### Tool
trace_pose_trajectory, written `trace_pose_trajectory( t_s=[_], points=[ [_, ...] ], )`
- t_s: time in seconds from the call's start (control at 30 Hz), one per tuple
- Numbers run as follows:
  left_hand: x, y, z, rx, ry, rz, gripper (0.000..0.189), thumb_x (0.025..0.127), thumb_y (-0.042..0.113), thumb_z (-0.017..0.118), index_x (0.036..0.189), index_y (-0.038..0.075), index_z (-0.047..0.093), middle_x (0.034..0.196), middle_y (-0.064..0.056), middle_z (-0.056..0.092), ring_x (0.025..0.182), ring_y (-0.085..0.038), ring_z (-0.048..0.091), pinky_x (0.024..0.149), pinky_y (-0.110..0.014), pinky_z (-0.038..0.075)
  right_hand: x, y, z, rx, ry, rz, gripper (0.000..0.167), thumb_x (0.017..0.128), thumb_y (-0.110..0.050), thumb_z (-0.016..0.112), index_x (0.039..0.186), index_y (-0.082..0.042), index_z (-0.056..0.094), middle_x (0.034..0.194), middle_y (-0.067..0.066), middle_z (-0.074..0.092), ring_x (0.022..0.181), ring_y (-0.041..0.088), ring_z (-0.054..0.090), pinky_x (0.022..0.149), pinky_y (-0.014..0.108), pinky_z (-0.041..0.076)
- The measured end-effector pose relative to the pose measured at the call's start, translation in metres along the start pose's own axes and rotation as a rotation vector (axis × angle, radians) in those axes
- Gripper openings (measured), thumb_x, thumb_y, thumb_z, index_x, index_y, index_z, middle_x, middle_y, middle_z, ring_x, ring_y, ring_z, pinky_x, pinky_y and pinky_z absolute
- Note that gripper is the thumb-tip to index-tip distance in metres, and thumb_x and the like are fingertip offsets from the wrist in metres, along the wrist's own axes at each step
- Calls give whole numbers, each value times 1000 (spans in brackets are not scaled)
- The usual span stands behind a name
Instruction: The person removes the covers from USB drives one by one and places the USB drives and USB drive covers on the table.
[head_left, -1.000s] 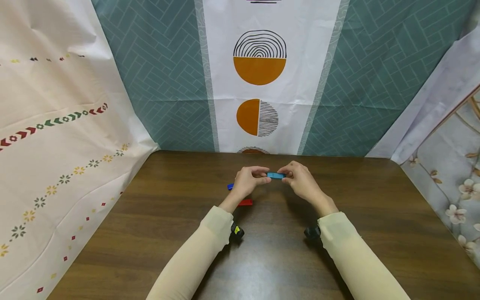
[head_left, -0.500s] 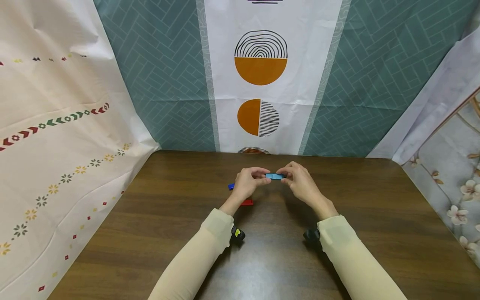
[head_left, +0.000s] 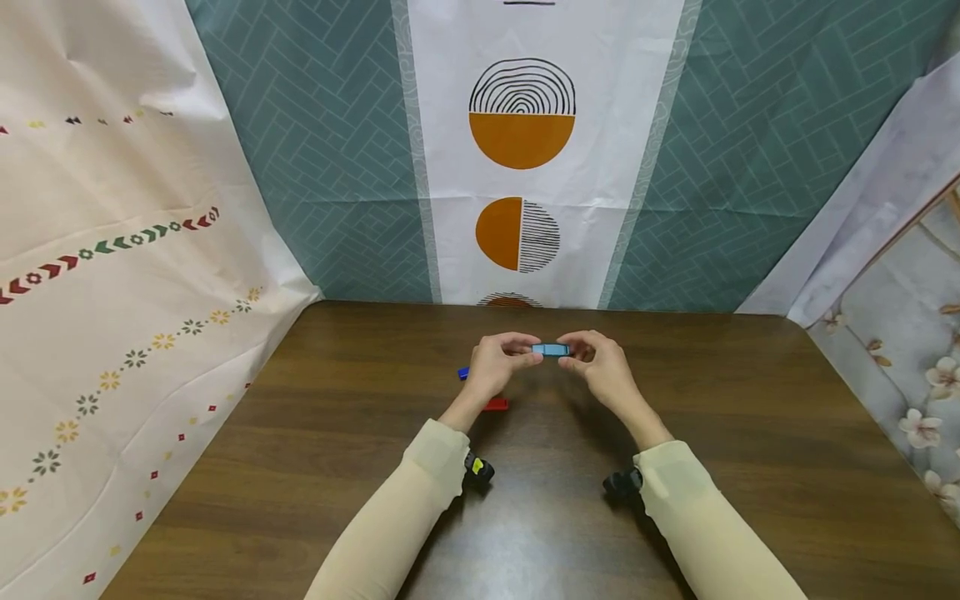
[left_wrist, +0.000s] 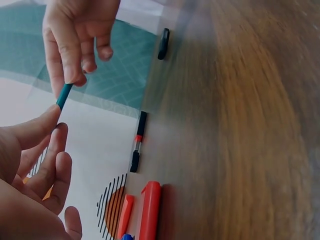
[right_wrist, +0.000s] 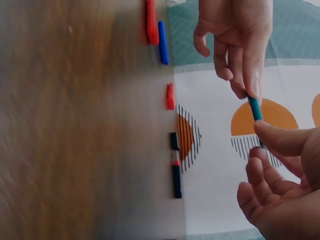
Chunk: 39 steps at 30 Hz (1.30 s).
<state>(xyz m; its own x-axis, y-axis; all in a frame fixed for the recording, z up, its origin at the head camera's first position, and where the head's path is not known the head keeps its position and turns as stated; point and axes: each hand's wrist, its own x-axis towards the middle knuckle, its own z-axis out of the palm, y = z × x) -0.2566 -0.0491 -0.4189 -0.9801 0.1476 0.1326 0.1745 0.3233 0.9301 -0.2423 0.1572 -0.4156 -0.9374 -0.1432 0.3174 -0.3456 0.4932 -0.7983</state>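
Over the tabletop (head_left: 322, 433), hands (head_left: 491, 367) (head_left: 607, 371) partly hide the light-blue piece (head_left: 552, 350)

backed along the top of the frame by a teal herringbone-print cloth (head_left: 337, 167), split at upper center by a white panel (head_left: 517, 183) with orange half-discs (head_left: 522, 140) and black-lined arcs (head_left: 522, 90). bounded at left by a creased cream cloth (head_left: 112, 292) bearing a red-and-green chevron band (head_left: 112, 244) and rows of flowers (head_left: 162, 342), at far right by a pale blossom-print cloth (head_left: 892, 367). filled from center to bottom edge by a dark wood-grain tabletop (head_left: 300, 467), brightened at bottom center by a white glare (head_left: 525, 542).
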Motion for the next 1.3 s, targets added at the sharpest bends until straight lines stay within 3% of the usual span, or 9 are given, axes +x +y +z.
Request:
trace_pose_trajectory(
  t_s=[0.27,0.4,1.0,1.3],
  points=[
    [-1,0,-1,-29,-5,3,24,88,21,85,110,13,81,96,-1,79,88,-16,72,82,-34,58,0,3,6,125,31,78,22,93,0,77,114,5,73,92,12,63,82,19,56,70,20,46],
    [-2,-1,0,-45,-9,2,23,89,21,85,110,12,81,95,-2,79,86,-16,72,81,-33,58,-1,5,6,150,34,77,23,93,0,77,115,6,73,93,15,64,83,20,56,70,20,46],
    [-5,-3,0,-71,-1,-15,22,89,19,84,111,14,82,96,-2,80,88,-16,72,84,-39,59,-1,6,7,130,25,73,22,92,1,78,113,4,75,91,14,65,82,23,58,68,21,47],
    [-6,-3,-2,-76,-6,-24,22,89,20,84,110,14,82,96,-2,80,88,-16,72,82,-33,58,0,6,7,117,21,68,21,91,-1,79,112,3,76,91,15,65,82,24,57,68,23,46]
  ],
)
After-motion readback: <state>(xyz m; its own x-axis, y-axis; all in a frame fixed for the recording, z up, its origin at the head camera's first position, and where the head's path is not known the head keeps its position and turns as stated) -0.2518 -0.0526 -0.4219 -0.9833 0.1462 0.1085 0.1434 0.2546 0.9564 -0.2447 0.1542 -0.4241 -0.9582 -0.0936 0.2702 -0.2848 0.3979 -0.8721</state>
